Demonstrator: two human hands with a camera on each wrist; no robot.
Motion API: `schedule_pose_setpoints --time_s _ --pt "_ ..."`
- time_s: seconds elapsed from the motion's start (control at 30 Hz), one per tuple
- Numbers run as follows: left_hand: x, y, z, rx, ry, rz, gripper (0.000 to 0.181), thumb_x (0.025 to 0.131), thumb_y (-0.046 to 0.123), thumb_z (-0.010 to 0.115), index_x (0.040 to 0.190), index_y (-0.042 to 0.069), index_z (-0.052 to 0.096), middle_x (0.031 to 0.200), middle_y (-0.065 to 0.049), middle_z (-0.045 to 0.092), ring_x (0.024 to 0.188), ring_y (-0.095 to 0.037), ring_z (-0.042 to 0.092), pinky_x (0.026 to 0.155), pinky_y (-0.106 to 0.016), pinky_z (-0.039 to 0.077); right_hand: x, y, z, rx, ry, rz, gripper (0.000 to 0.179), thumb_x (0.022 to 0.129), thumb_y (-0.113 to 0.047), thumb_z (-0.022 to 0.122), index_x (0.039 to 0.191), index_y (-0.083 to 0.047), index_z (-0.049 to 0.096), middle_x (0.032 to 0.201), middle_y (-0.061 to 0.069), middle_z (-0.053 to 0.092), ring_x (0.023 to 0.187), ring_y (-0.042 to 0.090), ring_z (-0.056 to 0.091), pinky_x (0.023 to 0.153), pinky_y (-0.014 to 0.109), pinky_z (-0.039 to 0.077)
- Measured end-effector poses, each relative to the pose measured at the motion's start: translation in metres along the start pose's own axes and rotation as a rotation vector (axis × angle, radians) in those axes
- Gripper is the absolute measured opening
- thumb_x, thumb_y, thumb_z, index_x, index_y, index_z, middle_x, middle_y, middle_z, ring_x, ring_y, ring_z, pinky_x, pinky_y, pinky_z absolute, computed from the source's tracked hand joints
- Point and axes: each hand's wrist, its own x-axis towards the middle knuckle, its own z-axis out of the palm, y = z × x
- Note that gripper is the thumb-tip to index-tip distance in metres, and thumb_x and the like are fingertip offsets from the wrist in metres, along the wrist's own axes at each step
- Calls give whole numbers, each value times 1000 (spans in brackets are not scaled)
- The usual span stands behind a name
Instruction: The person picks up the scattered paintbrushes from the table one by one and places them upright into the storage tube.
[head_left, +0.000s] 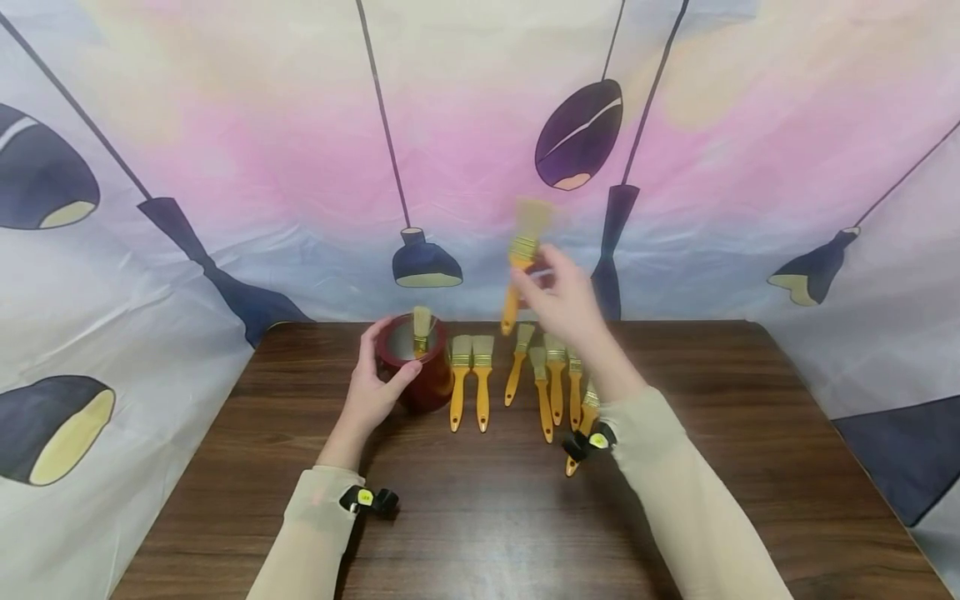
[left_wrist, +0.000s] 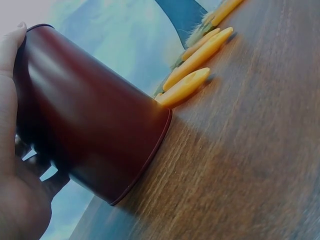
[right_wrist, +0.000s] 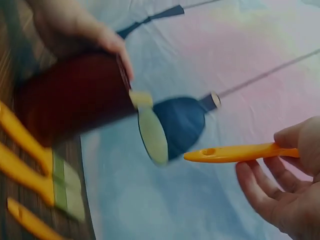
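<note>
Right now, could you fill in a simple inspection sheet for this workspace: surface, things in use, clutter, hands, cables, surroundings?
Surface: dark brown wood-grain table.
Things in use: dark red cylindrical container with a yellow-handled, pale-bristled paintbrush inside, bristles showing above the rim; similar loose paintbrushes lying to its right.
Clutter: nothing seen.
Hands: left hand grips the container; right hand holds another paintbrush, raised off the table. Each wrist wears a small black device.
Cables: nothing seen.
Surroundings: wrinkled pastel backdrop sheet printed with dark hanging lamps.
</note>
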Motion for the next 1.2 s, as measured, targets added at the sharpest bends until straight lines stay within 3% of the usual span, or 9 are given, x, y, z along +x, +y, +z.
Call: schedule_pose_setpoints --time_s 0.13,0.37,0.63,0.83,0.97,1.07,1.2 --pt "0 1 0 0 -2 1 86 97 13 78 169 26 31 163 -9 47 139 -29 54 105 -15 46 13 -10 29 60 -29 -20 38 106 -19 74 140 -8 60 123 13 72 104 31 73 89 49 63" --pt "0 3 0 -3 -7 2 87 98 12 78 169 25 30 164 -9 46 140 -28 54 106 -17 46 20 -12 75 47 -98 -40 34 108 -25 71 136 -8 60 116 9 76 103 25 74 92 41 62" --pt "0 2 0 2 3 0 89 97 7 79 169 22 30 164 -10 48 141 -26 54 107 -16 46 14 -5 109 -140 -202 -91 34 109 -34 70 130 -7 67 118 9 76 105 24 73 85 37 62" --pt "1 6 2 5 3 -8 91 96 0 77 170 12 26 166 -19 44 140 -31 52 104 -14 45 8 6 125 -286 -292 -99 24 107 -33 74 118 -11 74 106 2 77 88 16 69 73 30 57" --pt "-4 31 3 23 -4 -9 86 97 1 76 168 3 27 161 -24 48 131 -19 54 103 -17 46 3 9 131 -289 -327 -71 28 104 -31 79 121 -10 74 110 3 80 85 13 68 73 28 56" --pt "-4 29 2 36 -3 -2 84 98 5 77 167 8 29 158 -20 52 131 -15 54 105 -20 46 2 10 132 -300 -346 -73 33 103 -29 80 127 -8 74 116 5 80 87 13 69 75 27 56" --pt "0 4 1 43 6 -10 88 98 7 79 168 17 28 155 -15 54 136 -23 54 107 -21 44 3 11 131 -296 -354 -90 39 104 -26 79 139 -11 72 127 4 78 93 14 70 77 26 57"
